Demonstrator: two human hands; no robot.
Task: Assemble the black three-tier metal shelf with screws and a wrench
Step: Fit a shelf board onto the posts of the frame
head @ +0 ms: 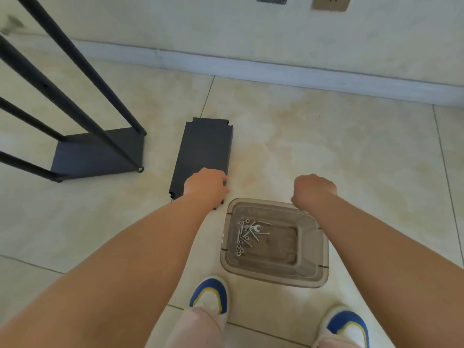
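A loose black shelf panel [204,146] lies flat on the tiled floor. My left hand [206,185] reaches down and grips its near right corner, fingers curled over the edge. My right hand [313,190] hovers above the far rim of a clear plastic bin [324,270], fingers curled under and hidden; I cannot see anything in it. Inside the bin lie several silver screws and nuts [244,237] and a small wrench [254,228]. At the left stands the partly built shelf [98,151], its bottom tier with black poles rising toward me.
The wall and its white baseboard [276,71] run across the back, with a socket [331,2] higher up. My two blue, yellow and white shoes [211,297] stand close behind the bin. Open floor tiles [351,146] spread to the right.
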